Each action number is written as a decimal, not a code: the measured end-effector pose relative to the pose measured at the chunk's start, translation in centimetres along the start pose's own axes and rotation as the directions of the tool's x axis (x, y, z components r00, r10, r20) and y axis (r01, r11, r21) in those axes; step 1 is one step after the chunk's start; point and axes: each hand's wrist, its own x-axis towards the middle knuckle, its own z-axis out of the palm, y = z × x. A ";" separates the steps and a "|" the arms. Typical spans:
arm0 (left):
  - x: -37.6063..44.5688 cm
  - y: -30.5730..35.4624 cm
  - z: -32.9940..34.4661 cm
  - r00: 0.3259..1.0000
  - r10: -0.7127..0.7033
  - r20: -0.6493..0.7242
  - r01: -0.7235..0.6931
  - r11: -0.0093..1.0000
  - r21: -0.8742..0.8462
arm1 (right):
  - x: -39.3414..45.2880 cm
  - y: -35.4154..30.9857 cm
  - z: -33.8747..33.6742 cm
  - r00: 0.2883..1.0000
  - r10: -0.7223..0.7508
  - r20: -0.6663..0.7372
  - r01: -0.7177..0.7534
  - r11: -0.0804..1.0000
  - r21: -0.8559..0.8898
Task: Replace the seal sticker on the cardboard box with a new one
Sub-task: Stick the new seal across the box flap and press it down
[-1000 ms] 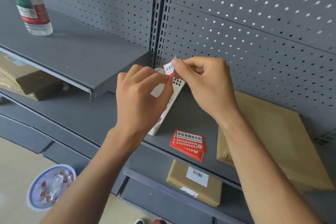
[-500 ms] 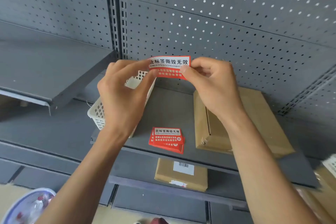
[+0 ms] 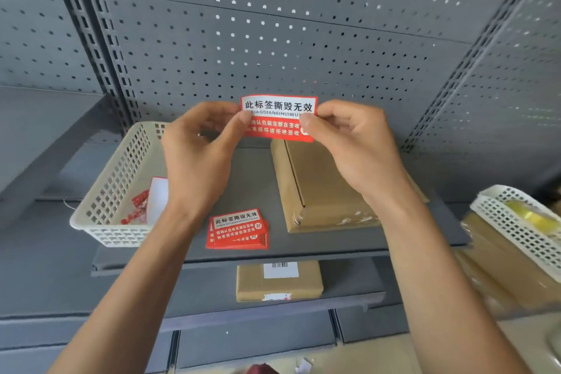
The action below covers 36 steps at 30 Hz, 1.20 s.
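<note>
A red and white seal sticker (image 3: 277, 118) is stretched flat between both hands, in front of the pegboard wall. My left hand (image 3: 200, 149) pinches its left end and my right hand (image 3: 352, 146) pinches its right end. Below the sticker a brown cardboard box (image 3: 318, 188) lies on the grey shelf (image 3: 243, 255), its flap seam showing. My right wrist covers part of the box's right side. A small stack of the same red stickers (image 3: 238, 229) lies on the shelf to the left of the box.
A white plastic basket (image 3: 121, 185) with torn red and white sticker scraps stands at the shelf's left. Another cardboard box (image 3: 279, 281) with a barcode label lies on the lower shelf. A second white basket (image 3: 516, 222) rests on boxes at the right.
The view has swung right and the water bottle is out of sight. The sticker, folded small between my fingers a second ago, is now spread flat between both hands above the box.
</note>
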 end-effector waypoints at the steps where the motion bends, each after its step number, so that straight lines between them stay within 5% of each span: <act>1: 0.0 0.0 0.4 1.000 -0.004 0.027 0.004 1.000 -0.011 | -0.2 0.1 -0.4 1.000 0.007 -0.009 -0.007 1.000 0.003; 11: -1.6 -0.1 5.3 0.972 -0.059 0.228 0.095 0.984 -0.150 | -2.1 3.2 -5.1 0.980 0.081 -0.180 -0.091 0.995 -0.047; 24: -6.2 0.2 11.7 0.948 -0.136 0.287 0.142 0.990 -0.001 | -4.6 9.4 -9.9 0.910 0.163 -0.381 -0.162 0.986 0.036; 36: -8.5 0.1 13.2 0.960 -0.179 0.214 0.166 0.983 0.080 | -5.8 11.8 -11.7 0.927 0.204 -0.315 -0.182 0.978 0.100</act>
